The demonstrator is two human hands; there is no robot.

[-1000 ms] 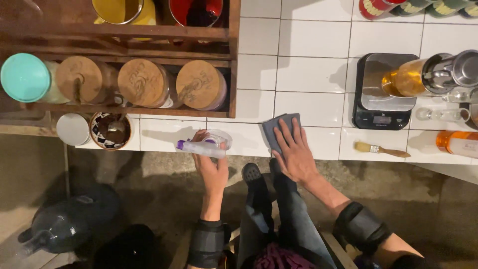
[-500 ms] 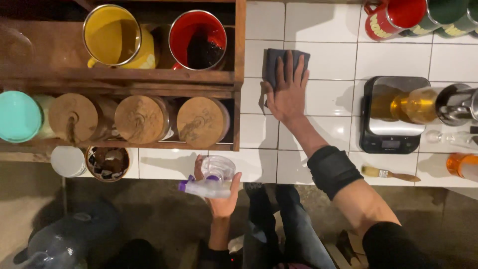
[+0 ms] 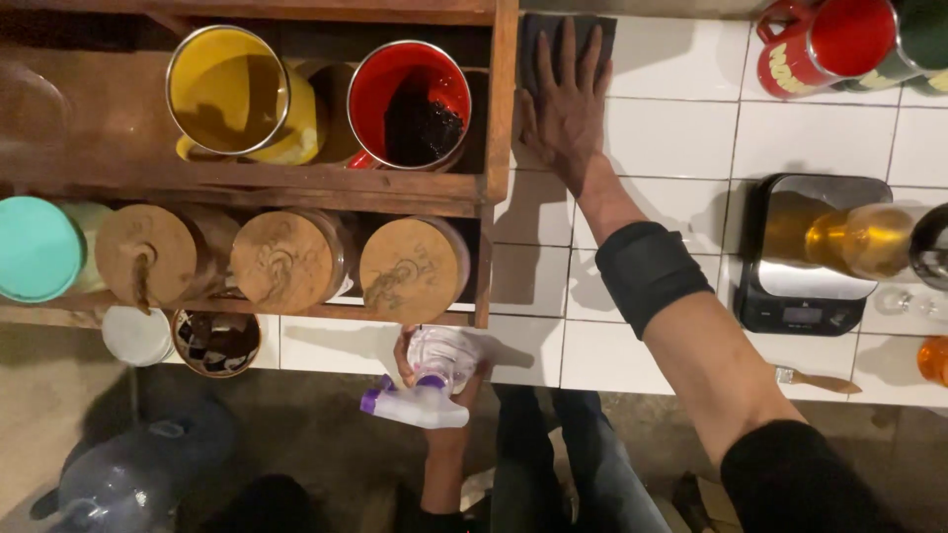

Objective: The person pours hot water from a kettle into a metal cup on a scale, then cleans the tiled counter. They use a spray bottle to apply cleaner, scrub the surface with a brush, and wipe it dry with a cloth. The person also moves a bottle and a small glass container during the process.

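Two hands at work: our right hand point(image 3: 565, 104) presses flat on a dark cloth point(image 3: 570, 44) at the far tiles; our left hand point(image 3: 439, 370) grips a spray bottle point(image 3: 420, 400) at the counter edge. Wiping is underway, we judge; next calls for sweeping the cloth sideways.

- Warm, rather dim indoor light; the white tiled bench point(image 3: 632, 336) is the brightest area.
- The floor below the bench falls into deep shadow.
- Soft shadows sit beside the right forearm.
- Slight motion blur softens the spray bottle point(image 3: 425, 390).
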